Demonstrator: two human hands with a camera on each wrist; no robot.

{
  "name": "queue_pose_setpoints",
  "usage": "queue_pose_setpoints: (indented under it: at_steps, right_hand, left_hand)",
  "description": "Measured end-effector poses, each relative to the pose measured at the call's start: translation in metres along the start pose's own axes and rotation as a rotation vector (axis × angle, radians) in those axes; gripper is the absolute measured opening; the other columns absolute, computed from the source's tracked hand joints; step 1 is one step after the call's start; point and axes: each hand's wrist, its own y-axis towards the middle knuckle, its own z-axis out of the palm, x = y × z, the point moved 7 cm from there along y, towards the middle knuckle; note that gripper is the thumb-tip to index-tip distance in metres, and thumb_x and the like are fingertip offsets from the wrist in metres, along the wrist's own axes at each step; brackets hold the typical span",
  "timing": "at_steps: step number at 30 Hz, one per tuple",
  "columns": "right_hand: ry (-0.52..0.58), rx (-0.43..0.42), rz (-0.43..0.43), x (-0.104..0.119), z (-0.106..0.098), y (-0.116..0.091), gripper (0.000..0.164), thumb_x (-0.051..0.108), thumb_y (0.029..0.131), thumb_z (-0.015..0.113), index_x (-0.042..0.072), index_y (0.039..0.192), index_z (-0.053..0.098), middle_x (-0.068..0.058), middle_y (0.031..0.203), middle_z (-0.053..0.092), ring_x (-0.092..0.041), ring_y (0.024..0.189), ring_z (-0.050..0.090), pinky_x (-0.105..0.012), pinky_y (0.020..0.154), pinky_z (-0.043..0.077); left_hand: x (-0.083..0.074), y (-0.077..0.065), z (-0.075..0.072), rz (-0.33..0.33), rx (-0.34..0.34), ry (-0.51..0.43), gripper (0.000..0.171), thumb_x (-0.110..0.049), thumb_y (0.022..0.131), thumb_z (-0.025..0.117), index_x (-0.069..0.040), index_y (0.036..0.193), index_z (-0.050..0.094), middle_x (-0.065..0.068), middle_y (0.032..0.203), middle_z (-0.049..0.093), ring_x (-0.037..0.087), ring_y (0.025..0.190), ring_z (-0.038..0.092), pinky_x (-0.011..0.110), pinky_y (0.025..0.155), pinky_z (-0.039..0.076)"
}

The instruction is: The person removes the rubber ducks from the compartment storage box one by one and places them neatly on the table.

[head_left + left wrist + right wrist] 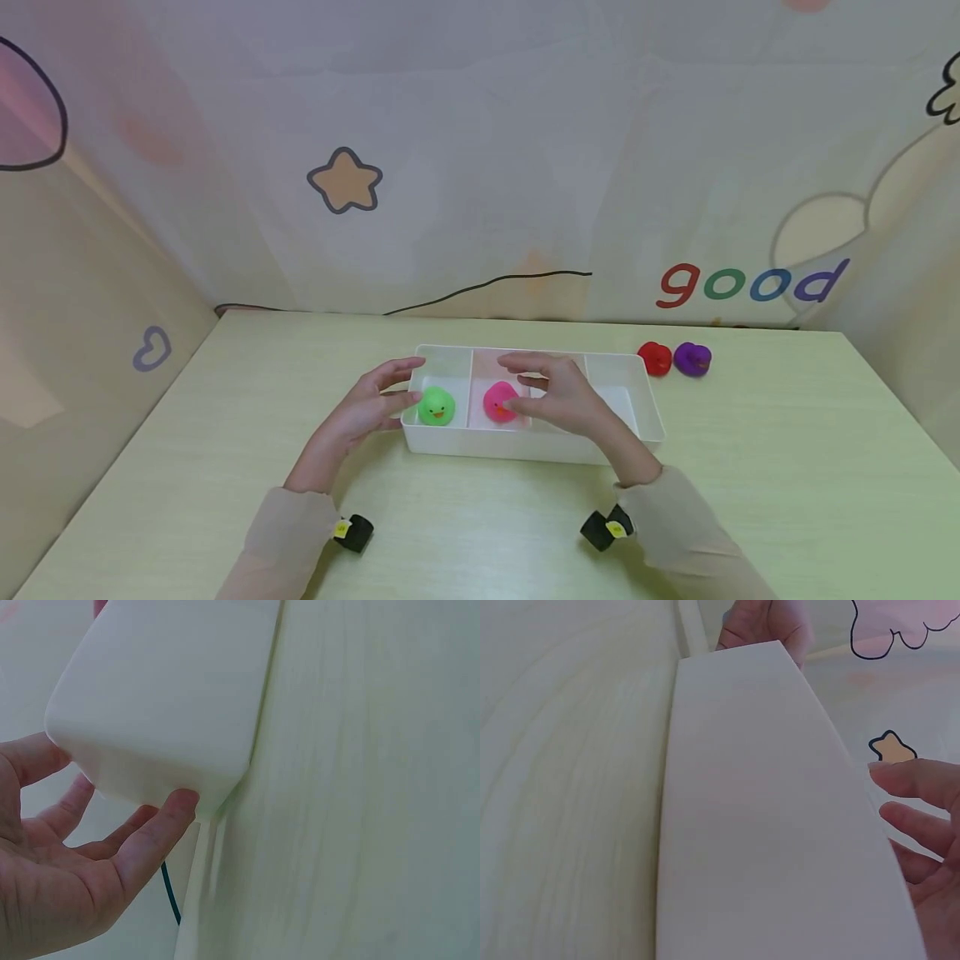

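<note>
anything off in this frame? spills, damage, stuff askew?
Nothing stands out. The white tray sits flat on the table, with the green duck and pink duck upright in separate compartments. The red duck and purple duck stand outside it.

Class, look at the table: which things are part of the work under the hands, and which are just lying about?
In hand:
white tray
green duck
pink duck
left hand
right hand

Lying about:
red duck
purple duck

Head view looks down from above; both wrist views sit close against the white tray [525, 446].
</note>
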Motion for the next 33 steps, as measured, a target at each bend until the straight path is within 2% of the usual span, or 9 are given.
queue_pose_setpoints:
  at_steps: [7,12,14,19,22,24,26,33]
  right_hand:
    - [-0.148,0.021,0.035,-0.001,0.012,0.006,0.045,0.001,0.076,0.07,-0.005,0.119,0.057,-0.017,0.122,0.056,-0.034,0.107,0.055,-0.039,0.085,0.049]
    - [-0.367,0.047,0.095,0.001,0.021,0.015,0.038,0.001,0.075,0.071,-0.003,0.112,0.063,-0.013,0.111,0.063,-0.029,0.099,0.057,-0.027,0.072,0.052]
    - [-0.466,0.068,0.111,0.002,0.026,0.018,0.036,0.002,0.074,0.072,-0.003,0.109,0.064,-0.013,0.107,0.065,-0.028,0.097,0.057,-0.027,0.069,0.051]
    - [-0.661,0.104,0.133,0.006,0.035,0.02,0.031,0.006,0.072,0.075,-0.002,0.102,0.067,-0.012,0.098,0.067,-0.028,0.094,0.057,-0.033,0.076,0.05]
    - [-0.751,0.102,0.127,0.008,0.038,0.021,0.018,0.005,0.072,0.074,0.0,0.088,0.068,-0.008,0.08,0.065,-0.024,0.08,0.055,-0.031,0.068,0.048]
    - [-0.798,0.097,0.118,0.009,0.039,0.022,0.01,0.003,0.071,0.074,0.001,0.077,0.066,-0.005,0.067,0.059,-0.021,0.069,0.05,-0.027,0.059,0.045]
    - [-0.828,0.091,0.116,0.01,0.04,0.023,0.012,0.002,0.071,0.073,0.002,0.069,0.061,-0.002,0.059,0.05,-0.019,0.062,0.044,-0.025,0.054,0.04]
    - [-0.885,0.091,0.092,0.012,0.044,0.027,0.022,-0.001,0.07,0.07,0.005,0.059,0.052,-0.001,0.054,0.044,-0.017,0.057,0.04,-0.025,0.047,0.036]
  left_hand:
    - [0.001,0.0,0.0,0.0,0.004,0.0,0.051,-0.008,0.088,0.057,-0.013,0.136,0.039,0.018,0.141,0.029,0.036,0.116,0.044,0.046,0.084,0.048]
    - [0.001,0.001,-0.001,0.003,-0.002,-0.001,0.051,-0.008,0.088,0.057,-0.013,0.136,0.039,0.018,0.14,0.029,0.036,0.115,0.044,0.046,0.084,0.048]
    - [0.001,0.001,-0.001,0.004,0.0,0.0,0.051,-0.007,0.088,0.057,-0.013,0.136,0.039,0.018,0.14,0.03,0.036,0.116,0.044,0.046,0.084,0.048]
    - [0.001,0.001,0.0,0.01,0.011,-0.003,0.051,-0.007,0.088,0.056,-0.013,0.136,0.039,0.019,0.14,0.029,0.036,0.116,0.044,0.047,0.083,0.048]
    - [0.001,0.001,0.001,0.01,0.012,-0.003,0.052,-0.008,0.088,0.057,-0.012,0.136,0.039,0.019,0.14,0.029,0.036,0.115,0.044,0.047,0.084,0.048]
    - [0.001,0.001,0.002,0.008,0.011,0.0,0.052,-0.008,0.088,0.057,-0.012,0.136,0.039,0.019,0.14,0.029,0.036,0.114,0.045,0.047,0.084,0.048]
    - [0.0,0.001,0.002,0.008,0.011,0.003,0.052,-0.008,0.088,0.057,-0.012,0.136,0.039,0.019,0.14,0.029,0.036,0.114,0.045,0.047,0.084,0.048]
    - [0.0,0.0,0.0,0.001,0.0,0.01,0.051,-0.008,0.088,0.056,-0.013,0.136,0.039,0.019,0.14,0.029,0.037,0.116,0.043,0.047,0.084,0.048]
